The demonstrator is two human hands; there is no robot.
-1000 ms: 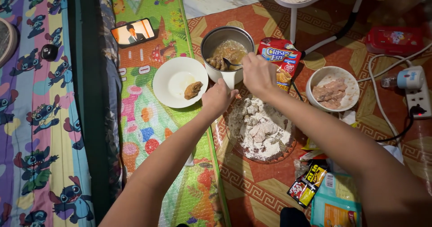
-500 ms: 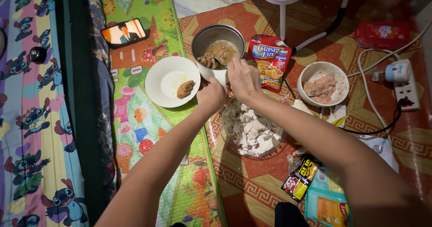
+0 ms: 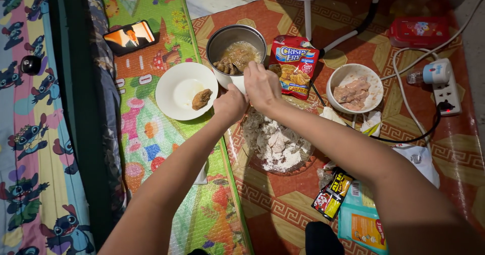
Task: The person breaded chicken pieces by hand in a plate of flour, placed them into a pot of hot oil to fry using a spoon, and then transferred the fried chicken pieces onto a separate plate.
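Both hands meet at the near rim of the pot [image 3: 237, 53], which sits on the floor mat [image 3: 283, 204] between the white plate [image 3: 186, 91] and the red packet [image 3: 294, 65]. The left hand [image 3: 230, 103] is curled closed against the pot's white near edge, seemingly to steady it; what its grip encloses is hidden, so I cannot tell. The right hand [image 3: 261, 86] pinches narrow around a thin utensil that dips into the pot, where brown pieces lie in oil; the tool itself is too small to make out clearly.

The layout reads as a line laid out within arm's reach: a bowl [image 3: 354, 88] of pale raw pieces on the right, a dish of white flour [image 3: 277, 144] directly beneath the forearms, the pot ahead, and the plate on the left holding one browned piece [image 3: 201, 99], kept apart from the raw side. A phone [image 3: 129, 37] lies on the green mat beyond the plate, screen up, tilted toward the person. A power strip [image 3: 444, 91] lies at the far right, well apart from the pot.
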